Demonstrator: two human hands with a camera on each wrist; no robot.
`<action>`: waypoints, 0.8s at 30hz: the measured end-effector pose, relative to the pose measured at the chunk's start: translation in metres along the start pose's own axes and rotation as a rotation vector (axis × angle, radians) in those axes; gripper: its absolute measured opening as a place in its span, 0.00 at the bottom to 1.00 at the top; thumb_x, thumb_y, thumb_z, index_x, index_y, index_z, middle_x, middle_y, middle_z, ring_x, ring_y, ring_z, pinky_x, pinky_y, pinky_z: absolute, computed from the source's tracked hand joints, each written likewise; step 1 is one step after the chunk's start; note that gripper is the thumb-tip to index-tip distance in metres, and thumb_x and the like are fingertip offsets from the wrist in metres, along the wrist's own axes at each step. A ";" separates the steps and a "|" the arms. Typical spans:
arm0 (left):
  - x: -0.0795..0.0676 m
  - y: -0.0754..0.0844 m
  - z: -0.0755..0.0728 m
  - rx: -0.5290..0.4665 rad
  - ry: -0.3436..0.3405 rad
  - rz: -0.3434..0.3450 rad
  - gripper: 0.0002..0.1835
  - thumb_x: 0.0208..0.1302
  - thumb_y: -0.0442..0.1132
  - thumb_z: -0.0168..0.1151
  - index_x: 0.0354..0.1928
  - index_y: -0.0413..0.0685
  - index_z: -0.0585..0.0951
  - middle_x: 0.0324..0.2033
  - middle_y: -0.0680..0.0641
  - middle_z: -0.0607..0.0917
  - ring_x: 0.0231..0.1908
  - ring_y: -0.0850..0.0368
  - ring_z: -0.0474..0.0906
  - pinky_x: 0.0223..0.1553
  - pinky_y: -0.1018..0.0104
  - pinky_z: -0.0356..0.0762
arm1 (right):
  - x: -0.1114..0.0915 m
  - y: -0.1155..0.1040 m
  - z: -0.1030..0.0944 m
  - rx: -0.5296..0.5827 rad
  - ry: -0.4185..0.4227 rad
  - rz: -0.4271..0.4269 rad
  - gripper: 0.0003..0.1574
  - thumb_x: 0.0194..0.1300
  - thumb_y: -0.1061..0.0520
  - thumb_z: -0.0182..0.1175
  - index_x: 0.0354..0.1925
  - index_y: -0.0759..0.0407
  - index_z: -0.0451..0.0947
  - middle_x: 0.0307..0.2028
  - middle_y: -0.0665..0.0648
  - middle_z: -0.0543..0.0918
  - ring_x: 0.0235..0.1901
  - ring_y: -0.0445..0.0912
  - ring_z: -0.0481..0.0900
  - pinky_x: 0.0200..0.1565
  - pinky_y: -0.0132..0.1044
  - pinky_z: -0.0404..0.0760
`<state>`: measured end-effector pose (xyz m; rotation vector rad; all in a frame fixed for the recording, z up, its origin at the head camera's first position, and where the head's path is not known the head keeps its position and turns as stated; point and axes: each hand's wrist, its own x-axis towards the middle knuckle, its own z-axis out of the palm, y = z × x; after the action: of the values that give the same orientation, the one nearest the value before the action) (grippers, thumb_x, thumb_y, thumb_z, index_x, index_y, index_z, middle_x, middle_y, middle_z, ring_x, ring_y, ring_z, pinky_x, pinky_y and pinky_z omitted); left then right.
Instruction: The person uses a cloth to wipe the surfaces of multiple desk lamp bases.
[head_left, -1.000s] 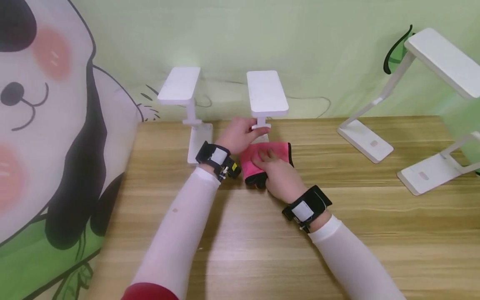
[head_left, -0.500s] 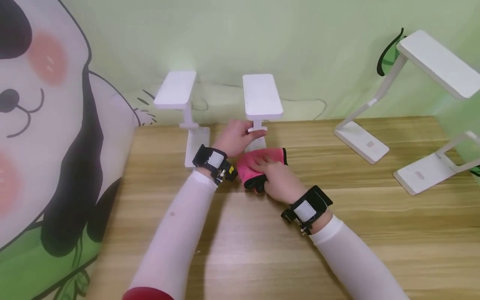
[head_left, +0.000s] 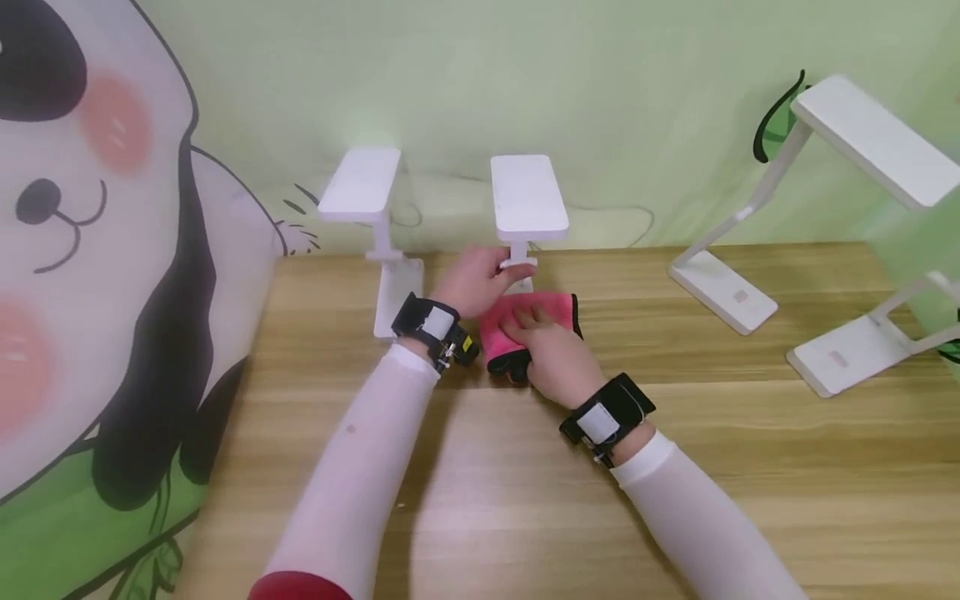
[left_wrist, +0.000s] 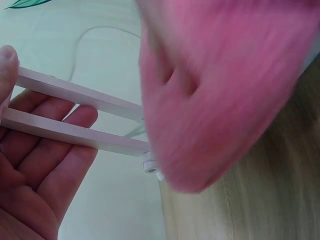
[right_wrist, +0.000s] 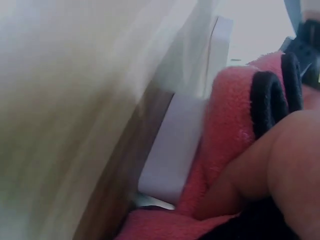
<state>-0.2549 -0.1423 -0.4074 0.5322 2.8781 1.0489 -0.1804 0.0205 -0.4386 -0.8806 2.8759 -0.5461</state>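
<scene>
My left hand (head_left: 472,282) grips the stem of a white desk lamp (head_left: 529,196) near its joint. The left wrist view shows thumb and fingers around the stem's two parallel bars (left_wrist: 60,135). Just in front of that hand, a folded pink cloth (head_left: 551,307) with black trim covers most of the lamp's base. My right hand (head_left: 561,357) holds the cloth against the base, its fingers over the top. In the right wrist view, the white base (right_wrist: 172,145) shows beside the bunched cloth (right_wrist: 230,110), and the thumb bends along the fabric.
Another white lamp (head_left: 366,183) stands close on the left. To the right are a tall lamp (head_left: 723,287) and a partly seen one (head_left: 843,350). A thin cable (head_left: 637,210) runs along the green wall behind the wooden table (head_left: 480,500).
The right hand and cloth slide slightly toward me along the lamp's base, then back toward the stem. The left hand keeps its hold on the stem. The head view shifts a little.
</scene>
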 end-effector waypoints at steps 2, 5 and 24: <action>0.001 0.000 0.001 0.012 -0.011 -0.004 0.26 0.60 0.64 0.50 0.25 0.49 0.77 0.13 0.52 0.65 0.17 0.58 0.64 0.19 0.67 0.60 | -0.009 -0.002 -0.002 -0.005 -0.035 0.012 0.41 0.51 0.70 0.52 0.64 0.48 0.68 0.65 0.60 0.69 0.67 0.59 0.61 0.55 0.54 0.76; 0.003 0.001 0.001 0.008 -0.020 -0.007 0.26 0.60 0.65 0.48 0.25 0.49 0.76 0.14 0.52 0.63 0.17 0.59 0.61 0.20 0.67 0.59 | -0.020 -0.005 -0.005 -0.015 -0.062 0.010 0.39 0.52 0.68 0.52 0.63 0.47 0.69 0.64 0.60 0.71 0.66 0.59 0.62 0.55 0.54 0.76; -0.001 -0.002 0.004 -0.047 -0.005 -0.002 0.24 0.59 0.64 0.51 0.33 0.52 0.81 0.17 0.49 0.77 0.18 0.56 0.70 0.19 0.65 0.64 | 0.022 0.008 0.002 0.009 0.021 -0.006 0.39 0.55 0.57 0.62 0.65 0.45 0.65 0.68 0.55 0.65 0.66 0.54 0.64 0.54 0.51 0.77</action>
<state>-0.2537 -0.1417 -0.4114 0.5280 2.8417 1.1096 -0.2023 0.0144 -0.4424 -0.8872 2.8881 -0.5721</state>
